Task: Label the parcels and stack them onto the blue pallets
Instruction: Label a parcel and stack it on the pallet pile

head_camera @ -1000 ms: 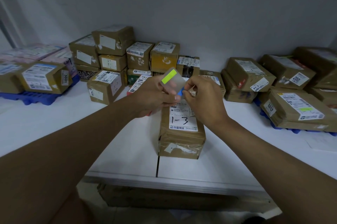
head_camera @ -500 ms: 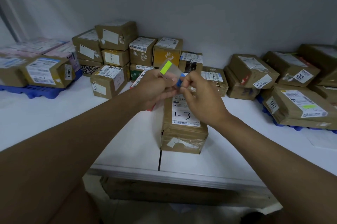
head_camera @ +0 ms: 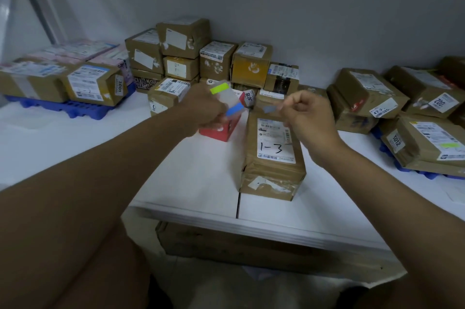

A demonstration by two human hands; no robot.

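My left hand (head_camera: 205, 107) grips a clear plastic sheet (head_camera: 227, 97) of tab stickers, a lime strip at its top and a blue one at its lower edge, the sheet tilted up and away from me. My right hand (head_camera: 305, 117) pinches a small blue sticker (head_camera: 269, 109) between thumb and forefinger, its long axis running left to right, just above the far end of the parcel (head_camera: 273, 155). That parcel, a brown box wrapped in glossy, wrinkled tape, lies on the white table (head_camera: 196, 183) with its long axis pointing away from me; its white label reads "1-3" in black marker. A small red box (head_camera: 222, 131) sits under my left hand. More taped cardboard boxes pile up against the grey wall. Others rest on blue pallets, one at the left (head_camera: 73, 108) and one at the right (head_camera: 405, 168).
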